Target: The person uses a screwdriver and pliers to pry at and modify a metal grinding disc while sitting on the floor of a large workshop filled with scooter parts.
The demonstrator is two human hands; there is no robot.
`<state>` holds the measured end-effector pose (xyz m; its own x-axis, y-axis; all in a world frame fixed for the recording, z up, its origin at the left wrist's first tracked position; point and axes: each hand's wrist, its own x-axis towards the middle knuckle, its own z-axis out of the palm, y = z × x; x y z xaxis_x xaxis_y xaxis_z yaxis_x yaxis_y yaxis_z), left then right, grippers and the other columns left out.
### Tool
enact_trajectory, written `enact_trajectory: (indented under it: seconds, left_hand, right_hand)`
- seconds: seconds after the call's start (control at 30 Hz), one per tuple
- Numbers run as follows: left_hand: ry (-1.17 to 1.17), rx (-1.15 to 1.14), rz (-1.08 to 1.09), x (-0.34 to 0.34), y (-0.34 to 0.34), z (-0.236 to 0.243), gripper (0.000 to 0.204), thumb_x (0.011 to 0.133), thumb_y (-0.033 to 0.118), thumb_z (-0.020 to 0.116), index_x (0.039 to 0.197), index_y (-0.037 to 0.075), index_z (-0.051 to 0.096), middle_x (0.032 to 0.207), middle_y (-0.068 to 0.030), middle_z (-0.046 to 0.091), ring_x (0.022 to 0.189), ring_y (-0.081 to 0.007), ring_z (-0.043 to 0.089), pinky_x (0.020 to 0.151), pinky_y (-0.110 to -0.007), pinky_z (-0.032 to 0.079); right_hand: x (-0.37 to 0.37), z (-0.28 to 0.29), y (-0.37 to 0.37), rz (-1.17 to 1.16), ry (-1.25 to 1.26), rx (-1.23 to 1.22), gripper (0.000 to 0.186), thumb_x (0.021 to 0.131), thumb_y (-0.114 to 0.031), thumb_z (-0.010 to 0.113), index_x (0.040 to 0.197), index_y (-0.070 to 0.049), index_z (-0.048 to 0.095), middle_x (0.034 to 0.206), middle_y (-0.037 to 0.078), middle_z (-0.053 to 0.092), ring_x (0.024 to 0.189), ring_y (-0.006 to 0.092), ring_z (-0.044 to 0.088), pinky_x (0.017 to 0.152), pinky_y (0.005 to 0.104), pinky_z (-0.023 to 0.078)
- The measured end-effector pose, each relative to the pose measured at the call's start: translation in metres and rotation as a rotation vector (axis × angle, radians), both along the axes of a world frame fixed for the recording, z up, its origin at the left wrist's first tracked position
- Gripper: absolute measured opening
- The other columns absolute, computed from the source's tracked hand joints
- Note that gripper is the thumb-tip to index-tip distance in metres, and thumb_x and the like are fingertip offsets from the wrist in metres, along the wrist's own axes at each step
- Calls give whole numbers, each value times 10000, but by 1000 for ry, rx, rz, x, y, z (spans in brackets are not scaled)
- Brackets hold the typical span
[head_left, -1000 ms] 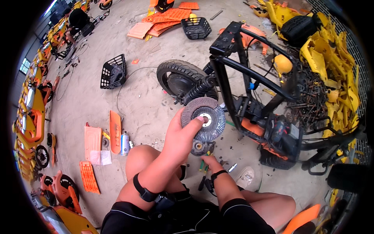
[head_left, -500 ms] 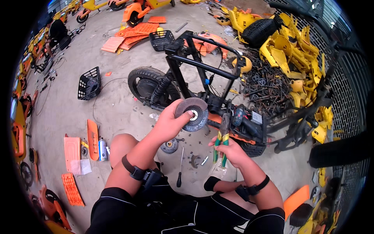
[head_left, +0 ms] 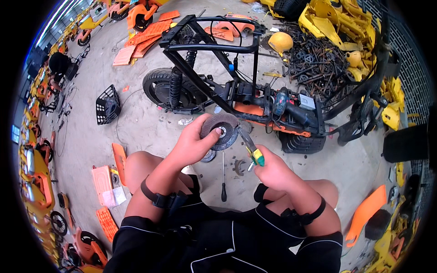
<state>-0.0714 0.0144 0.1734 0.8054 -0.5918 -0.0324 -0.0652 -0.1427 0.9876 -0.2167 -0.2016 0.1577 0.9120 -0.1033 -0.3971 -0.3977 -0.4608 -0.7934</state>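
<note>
My left hand (head_left: 193, 141) grips a round flap disc (head_left: 226, 139), thumb at its centre hole. My right hand (head_left: 268, 166) is closed on green-and-yellow pliers (head_left: 245, 137), their jaws at the disc's right edge. Beyond them stands a black scooter frame (head_left: 227, 104) with a rear wheel (head_left: 157, 88) and a cordless drill (head_left: 296, 113) lying in it. A screwdriver (head_left: 223, 191) and a curved metal piece (head_left: 238, 167) lie on the floor between my legs.
Orange panels (head_left: 102, 184) lie at left and at right (head_left: 366, 214). A black basket (head_left: 107, 104) stands left of the frame. Yellow body parts (head_left: 327, 22) and dark metal pieces (head_left: 309, 68) are heaped at the back right. Scooters (head_left: 41, 182) line the left side, near another person (head_left: 58, 68).
My right hand has come up from near the floor with the pliers and moved their jaws to the disc's edge. The view has shifted, bringing the scooter frame more fully ahead.
</note>
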Motion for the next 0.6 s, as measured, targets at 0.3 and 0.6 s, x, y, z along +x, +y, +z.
enact_trajectory:
  seconds: [0.3,0.6]
  left_hand:
    - [-93,14,-29,-7,-15,2,279,976,137,640,1198,-24,591,996,-73,674,899,-115,603,817,-292,513]
    - [-103,71,-63,-8,-16,5,294,981,166,646,1193,-25,576,954,-41,646,848,-82,560,759,-261,484]
  right_hand:
    - [2,-1,-10,18,22,19,536,833,-39,566,1361,-23,474,1207,250,615,1108,409,596,932,437,475]
    - [0,-4,-13,3,7,10,534,828,-14,556,1356,-33,480,1189,203,627,1088,371,609,927,418,476]
